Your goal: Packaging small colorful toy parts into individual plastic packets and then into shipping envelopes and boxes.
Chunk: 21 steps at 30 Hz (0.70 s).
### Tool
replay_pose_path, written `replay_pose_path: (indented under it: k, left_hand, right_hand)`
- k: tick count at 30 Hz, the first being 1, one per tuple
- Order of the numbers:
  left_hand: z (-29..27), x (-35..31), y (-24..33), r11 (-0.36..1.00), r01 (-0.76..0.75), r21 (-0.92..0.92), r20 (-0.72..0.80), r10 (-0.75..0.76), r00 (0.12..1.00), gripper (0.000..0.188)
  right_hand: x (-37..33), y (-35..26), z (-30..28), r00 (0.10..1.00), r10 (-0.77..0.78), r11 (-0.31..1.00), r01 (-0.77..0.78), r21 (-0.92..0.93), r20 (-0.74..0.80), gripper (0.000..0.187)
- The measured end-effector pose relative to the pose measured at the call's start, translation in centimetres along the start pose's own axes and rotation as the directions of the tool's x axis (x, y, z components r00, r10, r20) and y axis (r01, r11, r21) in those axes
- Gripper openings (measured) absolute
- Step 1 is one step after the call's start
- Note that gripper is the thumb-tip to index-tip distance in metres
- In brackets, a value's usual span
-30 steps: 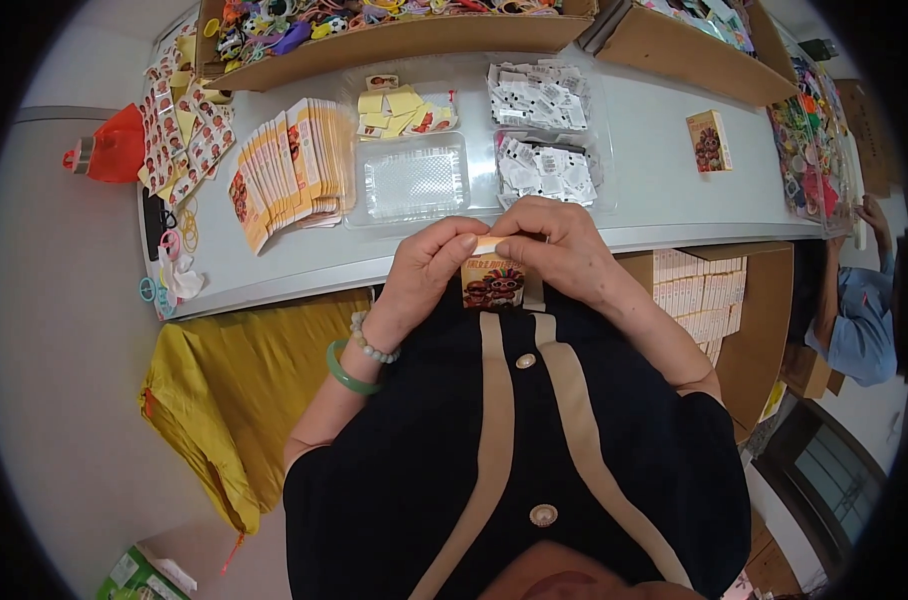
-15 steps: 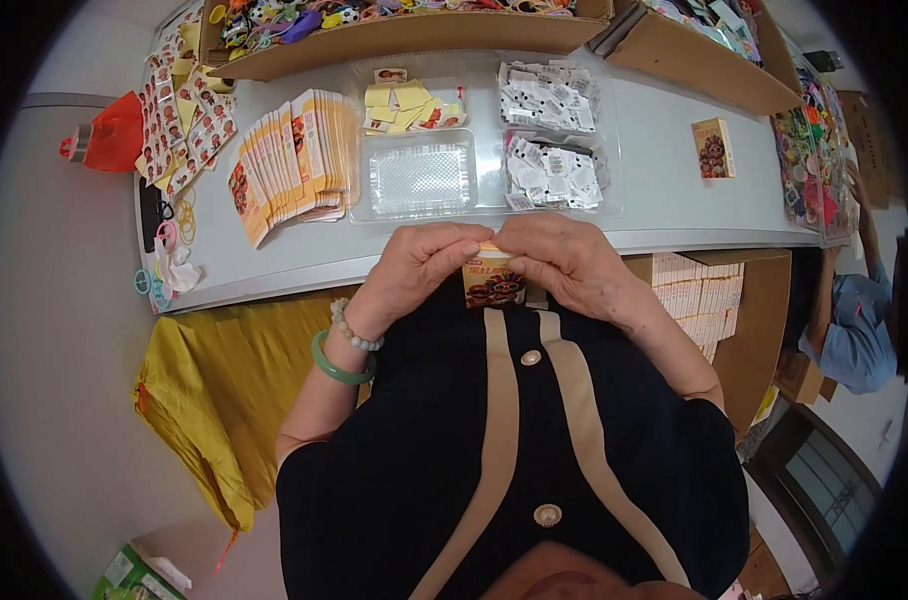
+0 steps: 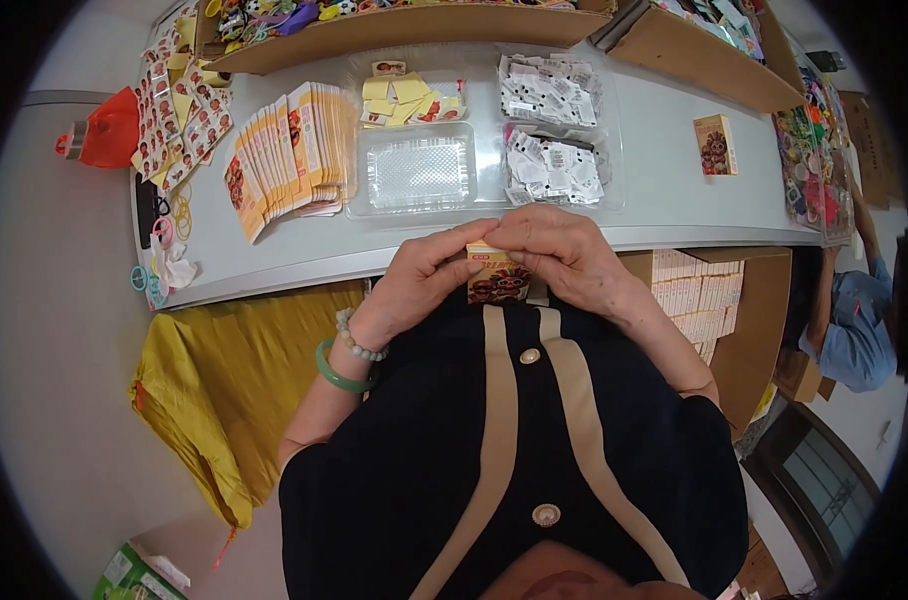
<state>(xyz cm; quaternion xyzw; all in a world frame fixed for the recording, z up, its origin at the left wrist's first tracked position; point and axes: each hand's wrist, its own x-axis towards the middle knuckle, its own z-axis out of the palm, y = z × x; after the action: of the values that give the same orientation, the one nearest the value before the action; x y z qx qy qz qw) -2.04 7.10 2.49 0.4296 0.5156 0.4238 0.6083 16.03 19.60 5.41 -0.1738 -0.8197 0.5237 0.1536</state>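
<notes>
Between my two hands, just off the table's near edge, is a small orange printed carton (image 3: 497, 279) held upright. My left hand (image 3: 426, 272) closes on its left side, thumb on the front face near the top. My right hand (image 3: 566, 258) grips the upper right corner, its fingers bent over the top edge. The fingertips of both hands meet along the carton's top, so that edge is mostly hidden. Beyond my left hand lies a fanned stack of flat orange cartons (image 3: 279, 165). One filled-out carton (image 3: 715, 146) stands on the table at the right.
A clear tray (image 3: 420, 170) sits ahead, beside compartments of white packets (image 3: 554, 168) and yellow stickers (image 3: 406, 98). Open cardboard boxes (image 3: 404, 58) of trinkets line the back. A box of packed cartons (image 3: 696, 290) stands below the right edge. A co-worker's sleeve (image 3: 854, 330) shows far right.
My left fingers have moved up along the carton's top, and my left thumb sits lower on its front. The carton stays between both hands, barely shifted.
</notes>
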Motion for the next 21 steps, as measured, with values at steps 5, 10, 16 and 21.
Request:
replay_pose_path:
  k: [5,10,16,21]
  left_hand:
    - [0.2,-0.1,-0.1,1.000,-0.011,-0.026,-0.034,0.010,0.999,0.043]
    - [0.8,-0.3,-1.4,0.983,-0.050,-0.175,-0.157,0.023,0.987,0.038]
    - [0.4,-0.1,-1.8,0.988,-0.022,-0.154,-0.206,-0.010,0.979,0.031]
    - [0.8,0.5,-1.6,0.966,-0.042,-0.254,-0.212,-0.013,0.977,0.027]
  right_hand:
    - [0.0,0.1,-0.1,0.995,0.080,0.995,-0.084,0.060,0.066,0.022]
    - [-0.1,0.7,0.0,0.993,0.099,0.995,-0.100,0.022,0.060,0.021]
    - [-0.1,0.6,0.8,0.994,0.110,0.993,-0.109,-0.044,0.006,0.021]
    - [-0.5,0.7,0.1,0.980,0.198,0.980,-0.198,0.020,-0.031,0.019]
